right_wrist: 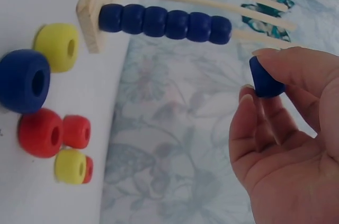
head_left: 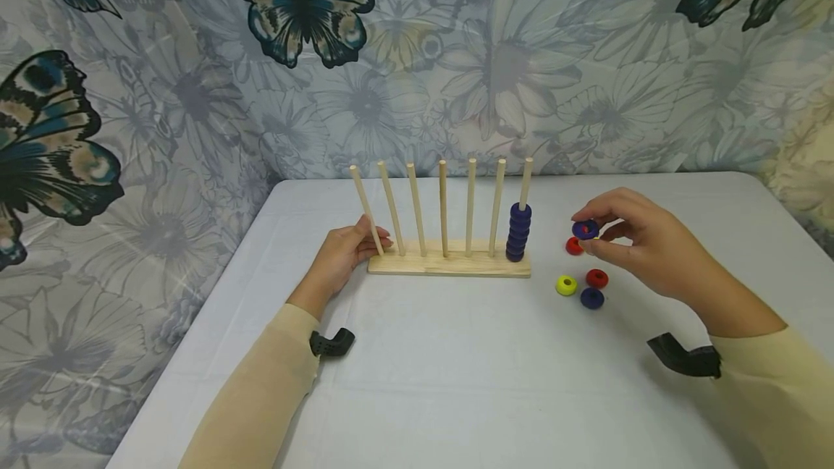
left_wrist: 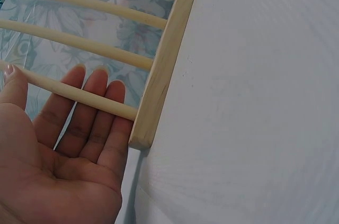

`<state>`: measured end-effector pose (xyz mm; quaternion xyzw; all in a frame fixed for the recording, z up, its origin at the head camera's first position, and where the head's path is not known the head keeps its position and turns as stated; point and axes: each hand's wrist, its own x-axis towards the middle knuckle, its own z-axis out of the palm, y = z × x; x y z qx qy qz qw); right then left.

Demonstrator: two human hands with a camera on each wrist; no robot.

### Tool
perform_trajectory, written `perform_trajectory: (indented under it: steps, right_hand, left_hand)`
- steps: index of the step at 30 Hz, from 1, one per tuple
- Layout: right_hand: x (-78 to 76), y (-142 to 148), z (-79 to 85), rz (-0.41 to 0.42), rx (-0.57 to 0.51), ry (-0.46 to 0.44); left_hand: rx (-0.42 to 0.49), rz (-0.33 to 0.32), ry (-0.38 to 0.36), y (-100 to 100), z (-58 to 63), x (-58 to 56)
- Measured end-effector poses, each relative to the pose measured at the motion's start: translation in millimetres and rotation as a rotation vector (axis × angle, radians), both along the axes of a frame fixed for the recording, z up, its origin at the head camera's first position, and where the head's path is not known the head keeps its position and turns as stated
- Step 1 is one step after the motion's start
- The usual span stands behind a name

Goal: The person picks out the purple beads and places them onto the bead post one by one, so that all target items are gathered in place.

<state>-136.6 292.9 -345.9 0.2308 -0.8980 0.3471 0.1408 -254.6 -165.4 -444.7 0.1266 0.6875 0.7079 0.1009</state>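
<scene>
A wooden peg stand (head_left: 449, 265) with several upright pegs stands on the table. My left hand (head_left: 339, 255) holds its leftmost peg (left_wrist: 79, 96), thumb on one side and fingers behind it. Dark blue beads (right_wrist: 166, 23) are stacked on the rightmost peg (head_left: 525, 183). To the right of the stand and above the table, my right hand (head_left: 641, 241) pinches another blue bead (right_wrist: 267, 78) between thumb and fingers. Below that hand lie loose beads: a yellow bead (head_left: 566, 285), a red bead (head_left: 596, 279) and a blue bead (head_left: 592, 298).
Farther back lies another red bead (head_left: 574, 246), with more red and a yellow bead (right_wrist: 70, 166) partly hidden beside it. A white cloth covers the table (head_left: 456, 368). Behind it hangs a butterfly-and-flower patterned backdrop (head_left: 404, 93).
</scene>
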Motion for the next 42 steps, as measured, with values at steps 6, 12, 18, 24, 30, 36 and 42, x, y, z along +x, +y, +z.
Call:
perform_trajectory:
  steps: [6,12,18,24,30,36,42]
  right_hand:
    - [-2.3,-12.1,7.0,0.037,-0.073,0.031]
    - [-5.8,-27.6,17.3,0.099,-0.124,0.077]
    - [-9.2,-42.2,31.1,0.088,-0.111,0.113]
    - [-14.4,-53.2,45.8,0.079,-0.108,0.145]
    - [-19.9,-63.2,57.3,0.058,-0.103,0.153]
    - [-23.5,-70.1,63.9,0.032,-0.100,0.158]
    - [-29.5,-73.3,65.1,-0.011,-0.103,0.139]
  left_hand:
    - [0.012,0.000,-0.002,-1.1,0.1,-0.1]
    - [0.007,0.002,0.004,-1.1,0.6,0.7]
    - [0.003,0.004,0.008,-1.4,0.7,0.6]
    - [0.000,0.006,0.009,-1.4,1.3,0.8]
    - [0.004,0.006,0.006,-1.3,0.8,0.8]
    - [-0.004,0.003,0.011,-0.6,1.3,0.6]
    - [-0.006,0.004,0.007,-0.8,0.4,0.0]
